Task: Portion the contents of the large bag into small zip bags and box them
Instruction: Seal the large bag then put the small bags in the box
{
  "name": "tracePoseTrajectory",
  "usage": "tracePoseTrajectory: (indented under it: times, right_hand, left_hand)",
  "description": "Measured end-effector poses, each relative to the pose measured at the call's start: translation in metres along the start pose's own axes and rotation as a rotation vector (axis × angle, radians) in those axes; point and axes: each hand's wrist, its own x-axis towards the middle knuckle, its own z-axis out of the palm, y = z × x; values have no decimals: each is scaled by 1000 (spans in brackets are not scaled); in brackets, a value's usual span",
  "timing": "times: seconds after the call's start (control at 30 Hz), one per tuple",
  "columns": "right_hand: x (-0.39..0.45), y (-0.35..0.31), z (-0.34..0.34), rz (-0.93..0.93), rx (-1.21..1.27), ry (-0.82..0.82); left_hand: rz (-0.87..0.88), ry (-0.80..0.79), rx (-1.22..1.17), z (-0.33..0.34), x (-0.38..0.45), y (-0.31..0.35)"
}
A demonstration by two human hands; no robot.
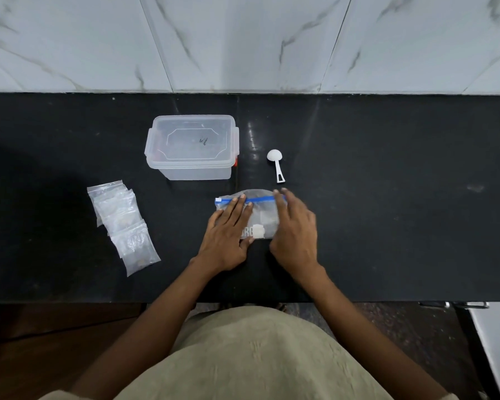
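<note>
as a person leans over a black counter [387, 197], both hands lie flat on the large bag [261, 207], which sits at the centre of the counter near its front edge. the left hand [228, 238] rests on the bag's left half, fingers straight and together, their tips reaching the blue zip strip [260, 200] along the bag's far edge; it clasps nothing. the right hand [296, 230], slightly blurred, covers the bag's right end, fingers straight and a little spread, tips at the zip strip's right end; whether it presses the bag or hovers just above cannot be told, and it grasps nothing. a white label patch [258, 231] shows on the bag between the two hands. a white scoop [275, 163] lies bowl-down at 1 o'clock from the bag, near it but apart, handle pointing back toward the person. a clear box [192, 147] with its lid clipped on stands at 11 o'clock from the bag. a fanned stack of small bags [123, 223] lies at 9 o'clock, well apart from the left hand. a marble-patterned wall [243, 41] rises behind the counter.
</note>
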Motion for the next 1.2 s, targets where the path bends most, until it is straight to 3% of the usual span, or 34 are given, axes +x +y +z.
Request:
tracePoseTrajectory:
  times: [0.1, 0.2, 0.4, 0.47, 0.53, 0.6, 0.67, 0.77, 0.93, 1.07, 1.2]
  right_hand:
    - [-2, -13, 23, -188, -71, -159]
    - [1, 1, 39, -137, -118, -316]
    - [-5, 38, 36, -39, -130, -283]
    - [-5, 41, 32, -42, -110, -298]
    - [-2, 40, 26, -18, -22, -284]
    - [1, 38, 19, 54, 135, -211]
    - [4, 36, 14, 182, 315, -95]
    - [14, 32, 8, 428, 503, -39]
    - [28, 40, -5, 680, 694, -108]
    - [27, 67, -13, 782, 691, -37]
    - [24, 106, -29, 816, 695, 99]
  left_hand:
    - [24, -16, -66, -3, -1, 0]
    - [22, -10, -75, -6, -1, -2]
    - [8, 81, -197, -1, -8, -10]
    - [-58, 174, -388, -2, -12, -7]
    - [-154, 364, -540, -5, -16, -3]
    - [-291, 593, -563, -9, -16, 4]
    - [-495, 670, -611, -13, -13, 9]
    - [-722, 544, -709, -20, -3, 16]
    - [-806, 332, -776, -34, 17, 37]
    - [-774, 261, -746, -29, 28, 55]
    - [-597, 284, -805, -20, 43, 84]
